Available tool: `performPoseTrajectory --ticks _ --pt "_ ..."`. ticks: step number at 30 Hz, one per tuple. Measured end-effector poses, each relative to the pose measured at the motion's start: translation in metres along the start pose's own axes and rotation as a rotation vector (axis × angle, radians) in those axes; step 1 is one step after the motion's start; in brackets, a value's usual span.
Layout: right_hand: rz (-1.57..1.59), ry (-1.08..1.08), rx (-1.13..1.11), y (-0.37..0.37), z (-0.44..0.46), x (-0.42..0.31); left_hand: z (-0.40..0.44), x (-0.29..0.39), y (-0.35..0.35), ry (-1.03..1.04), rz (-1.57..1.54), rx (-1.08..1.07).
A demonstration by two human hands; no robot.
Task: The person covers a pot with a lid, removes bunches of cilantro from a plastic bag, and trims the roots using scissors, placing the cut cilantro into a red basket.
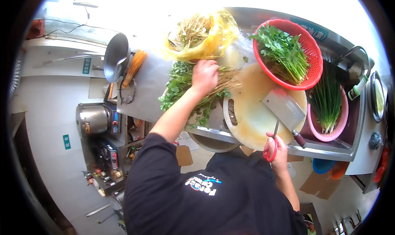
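Observation:
My left hand [204,76] reaches over a pile of leafy coriander [177,83] with roots on the steel counter. Its fingers are curled down on the stems, their tips partly hidden. In my right hand [277,149] is a pair of scissors [270,154] with red handles, blades pointing up toward the round cutting board [251,111]. A cleaver [285,108] lies on the board, its dark handle over the near edge. Behind my left hand stands a yellow plastic bag [222,31] holding root trimmings. A red colander [317,66] full of coriander rests at the board's far right.
To the right, a pink basin [342,120] of green onions [327,99] sits in the sink near a faucet [356,50]. A wok [116,56] and a bundle of orange-brown sticks [135,66] are at the left. A steel pot [94,119] stands lower left.

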State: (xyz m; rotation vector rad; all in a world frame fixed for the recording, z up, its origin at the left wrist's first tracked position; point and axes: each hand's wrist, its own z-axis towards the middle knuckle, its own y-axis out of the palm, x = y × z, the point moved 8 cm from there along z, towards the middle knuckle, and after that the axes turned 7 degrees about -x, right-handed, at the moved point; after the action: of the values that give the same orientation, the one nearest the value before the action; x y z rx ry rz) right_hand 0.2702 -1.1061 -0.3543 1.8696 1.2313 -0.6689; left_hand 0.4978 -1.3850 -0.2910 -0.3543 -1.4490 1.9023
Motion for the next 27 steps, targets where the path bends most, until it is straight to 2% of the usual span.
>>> performPoseTrajectory --ticks 2,4,5,6,8,10,12,14,15,17,18,20,24,26,27 --pt "-0.007 -0.014 -0.014 0.001 0.005 -0.001 -0.018 -0.005 -0.037 -0.011 -0.091 0.083" --pt "0.006 -0.005 -0.018 0.006 0.01 -0.007 -0.047 -0.045 -0.051 -0.49 -0.623 0.003" --pt "0.007 -0.014 -0.035 0.008 0.013 -0.008 -0.053 -0.052 -0.064 -0.565 -0.814 0.065" --pt "0.007 -0.024 -0.052 0.011 0.017 -0.01 -0.056 -0.057 -0.079 -0.589 -0.72 0.069" --pt "-0.009 -0.019 -0.069 0.017 0.021 -0.012 -0.045 -0.055 -0.086 -0.36 -0.34 0.024" --pt "-0.028 -0.012 -0.086 0.023 0.022 -0.01 -0.034 -0.044 -0.056 -0.158 -0.125 -0.161" --pt "-0.06 0.013 -0.094 0.025 0.022 -0.007 -0.033 -0.058 -0.006 -0.244 -0.119 -0.302" --pt "-0.064 0.036 -0.079 0.029 0.018 -0.005 -0.032 -0.072 0.034 -0.246 -0.019 -0.404" --pt "-0.067 0.059 -0.074 0.028 0.015 -0.003 -0.029 -0.07 0.038 -0.244 -0.028 -0.404" --pt "-0.061 0.058 -0.06 0.023 0.011 0.002 -0.032 -0.078 0.051 -0.351 0.148 -0.559" --pt "-0.047 0.056 -0.054 0.022 0.009 0.004 -0.035 -0.08 0.053 -0.345 0.149 -0.563" --pt "-0.039 0.064 -0.049 0.018 0.007 0.007 -0.039 -0.081 0.042 -0.274 0.179 -0.427" --pt "-0.043 0.077 -0.057 0.019 0.01 0.005 -0.05 -0.084 0.019 -0.289 0.112 -0.366" --pt "-0.061 0.066 -0.071 0.021 0.015 0.003 -0.056 -0.088 0.003 -0.35 -0.231 -0.2" --pt "-0.08 0.057 -0.08 0.022 0.017 0.001 -0.066 -0.095 0.0 -0.503 -0.368 -0.219"
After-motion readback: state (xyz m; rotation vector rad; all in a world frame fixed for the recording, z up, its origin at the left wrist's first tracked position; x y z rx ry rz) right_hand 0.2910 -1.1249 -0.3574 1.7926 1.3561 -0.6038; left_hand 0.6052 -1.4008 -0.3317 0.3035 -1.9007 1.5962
